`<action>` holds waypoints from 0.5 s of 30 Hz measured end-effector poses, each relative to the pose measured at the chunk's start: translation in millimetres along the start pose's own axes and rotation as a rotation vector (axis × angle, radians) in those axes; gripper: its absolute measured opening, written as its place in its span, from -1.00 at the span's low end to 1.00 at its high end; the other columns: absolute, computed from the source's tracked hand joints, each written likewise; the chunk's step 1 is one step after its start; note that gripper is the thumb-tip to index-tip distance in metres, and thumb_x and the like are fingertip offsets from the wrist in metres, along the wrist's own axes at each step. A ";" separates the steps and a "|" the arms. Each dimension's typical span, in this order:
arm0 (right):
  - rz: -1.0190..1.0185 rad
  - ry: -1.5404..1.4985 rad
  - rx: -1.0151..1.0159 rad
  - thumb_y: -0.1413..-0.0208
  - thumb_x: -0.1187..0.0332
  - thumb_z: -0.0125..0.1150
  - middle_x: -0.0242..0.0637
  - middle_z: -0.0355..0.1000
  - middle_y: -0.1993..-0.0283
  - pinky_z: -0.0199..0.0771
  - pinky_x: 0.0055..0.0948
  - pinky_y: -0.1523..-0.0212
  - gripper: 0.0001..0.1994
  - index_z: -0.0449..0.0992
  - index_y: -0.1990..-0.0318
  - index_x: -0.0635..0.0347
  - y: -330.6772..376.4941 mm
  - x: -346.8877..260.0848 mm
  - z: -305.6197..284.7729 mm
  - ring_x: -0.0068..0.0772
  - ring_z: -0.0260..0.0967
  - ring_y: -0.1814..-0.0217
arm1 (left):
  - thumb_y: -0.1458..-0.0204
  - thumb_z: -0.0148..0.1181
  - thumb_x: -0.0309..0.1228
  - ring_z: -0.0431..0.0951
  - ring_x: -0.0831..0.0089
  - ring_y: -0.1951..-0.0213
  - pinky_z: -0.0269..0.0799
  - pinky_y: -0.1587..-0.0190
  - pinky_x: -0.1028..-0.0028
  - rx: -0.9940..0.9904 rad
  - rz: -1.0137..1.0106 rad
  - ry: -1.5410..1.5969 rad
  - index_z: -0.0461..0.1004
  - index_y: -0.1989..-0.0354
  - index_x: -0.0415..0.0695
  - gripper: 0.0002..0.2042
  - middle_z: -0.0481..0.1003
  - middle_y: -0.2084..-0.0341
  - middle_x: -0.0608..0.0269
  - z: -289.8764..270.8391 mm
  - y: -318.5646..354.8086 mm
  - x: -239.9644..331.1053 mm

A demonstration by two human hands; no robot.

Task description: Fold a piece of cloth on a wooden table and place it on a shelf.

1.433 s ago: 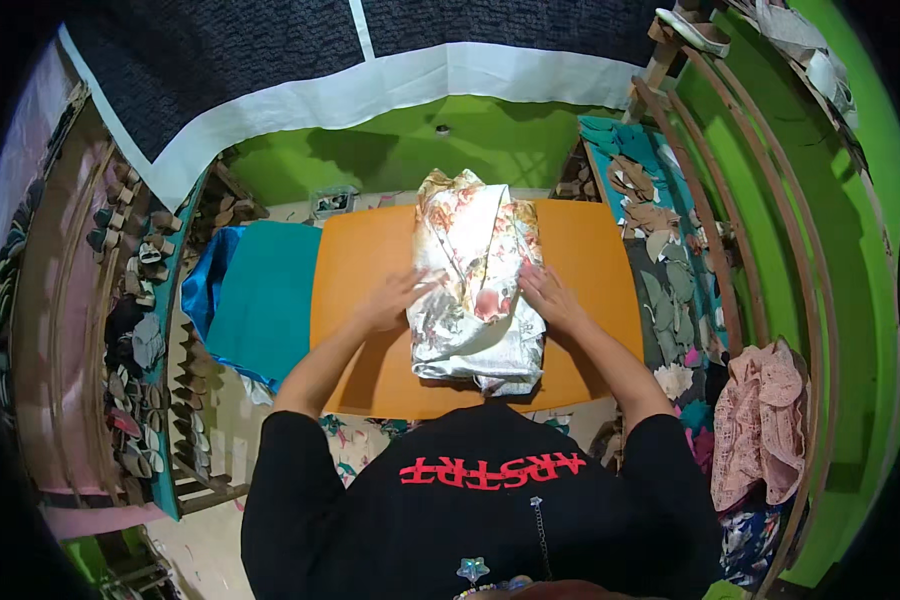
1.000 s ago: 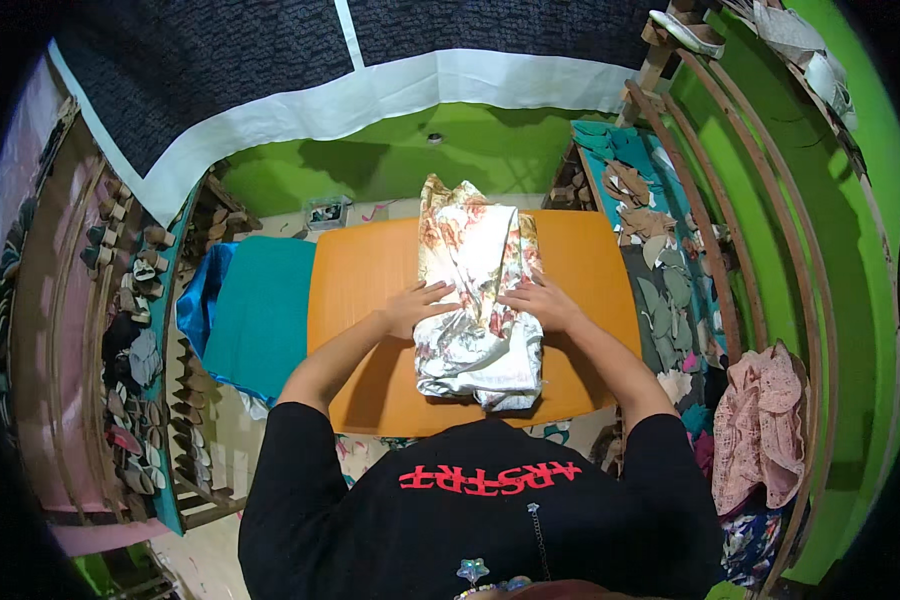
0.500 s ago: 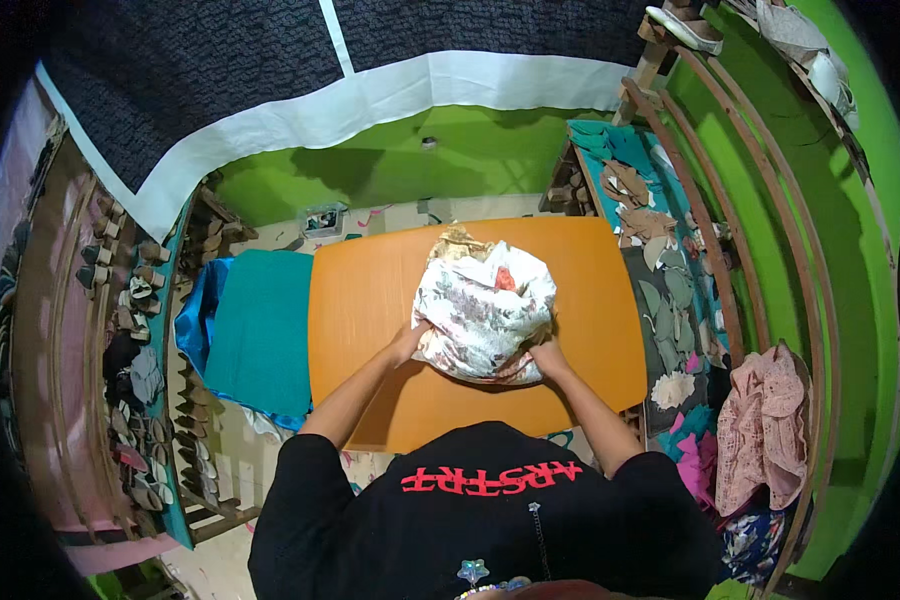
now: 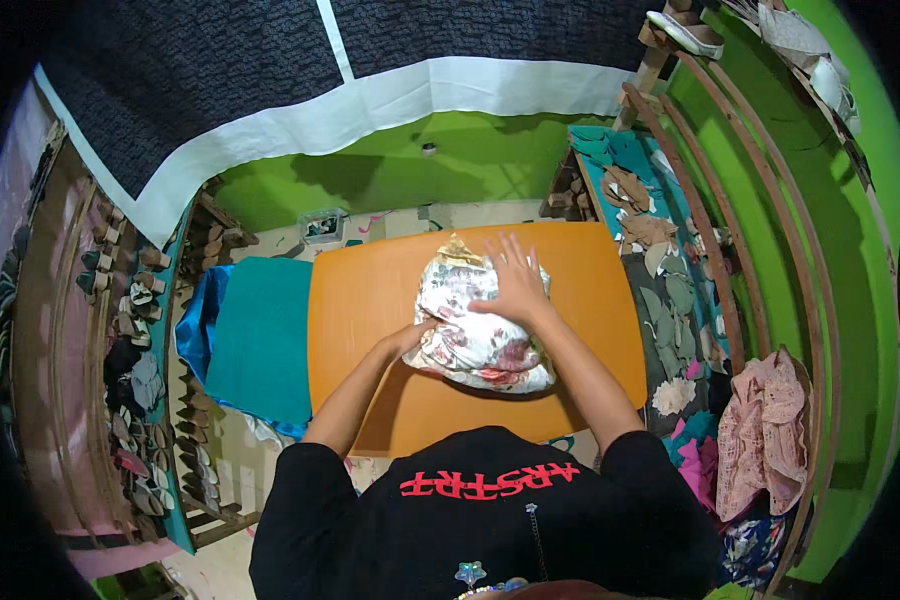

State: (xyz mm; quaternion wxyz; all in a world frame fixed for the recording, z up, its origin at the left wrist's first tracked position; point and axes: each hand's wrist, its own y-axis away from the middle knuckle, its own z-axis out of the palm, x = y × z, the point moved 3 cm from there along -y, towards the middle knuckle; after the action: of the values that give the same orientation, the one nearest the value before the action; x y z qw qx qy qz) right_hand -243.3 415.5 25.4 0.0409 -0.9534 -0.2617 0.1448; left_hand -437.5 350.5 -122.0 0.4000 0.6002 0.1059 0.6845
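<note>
A stuffed white floral cloth bag [image 4: 470, 345] sits on the orange table [image 4: 365, 290], with a gold, crinkled piece of fabric [image 4: 457, 250] poking out at its far end. My left hand [image 4: 408, 338] grips the bag's left side; its fingertips are partly hidden in the folds. Over the bag's upper right part lies my right hand [image 4: 515, 287], fingers spread and stretched out, its palm facing down on or just above the cloth. That hand covers the part of the bag beneath it.
Teal cloth [image 4: 260, 335] adjoins the table's left end. Shelves of shoes [image 4: 140, 300] stand on the left. To the right, a bench holds cut pieces [image 4: 665, 300] of fabric or leather, beside a wooden rack [image 4: 750, 190] and a pink garment [image 4: 765, 430]. A clear bin [image 4: 322, 226] sits on the floor behind.
My right hand has left the bag's lower right side and moved up and inward over its top, fingers now spread. The bag looks flatter, and the red patch at its top is no longer visible.
</note>
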 end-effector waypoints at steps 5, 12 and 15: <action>0.276 -0.301 -0.466 0.44 -0.22 0.15 -0.04 -0.15 -0.21 -0.19 -0.07 -0.15 0.00 -0.07 -0.15 0.21 -3.6 48.4 91.2 -0.07 -0.24 -0.25 | 0.11 -0.07 0.04 0.35 0.39 0.17 0.28 0.16 0.37 0.090 -0.058 -0.047 0.15 0.01 -0.14 -0.43 0.25 0.06 0.11 -18.9 17.0 4.8; 0.256 -0.324 -0.362 0.38 -0.14 0.17 -0.01 0.03 -0.12 -0.02 -0.27 -0.11 -0.11 0.03 -0.11 0.20 4.7 56.2 96.2 -0.08 -0.05 -0.17 | 0.17 0.10 -0.13 0.34 0.40 0.21 0.31 0.24 0.51 0.624 0.337 -0.352 0.05 -0.01 -0.31 -0.35 0.27 0.18 0.10 -31.3 24.6 42.6; 0.320 -0.428 -0.421 0.37 -0.10 0.20 -0.03 0.16 -0.04 0.07 -0.33 -0.06 -0.17 0.11 -0.07 0.21 4.6 47.1 69.5 -0.13 0.10 -0.09 | 0.17 0.12 -0.19 0.27 0.39 0.08 0.21 0.09 0.51 0.190 0.284 0.003 0.03 -0.06 -0.29 -0.35 0.17 0.03 0.08 -7.3 13.6 78.9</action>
State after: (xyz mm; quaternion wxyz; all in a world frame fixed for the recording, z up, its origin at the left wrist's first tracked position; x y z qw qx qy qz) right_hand -223.1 435.8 -53.7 -0.2359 -0.9179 -0.1357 0.2888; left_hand -446.6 397.2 -57.3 0.2404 0.6432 0.0851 0.7219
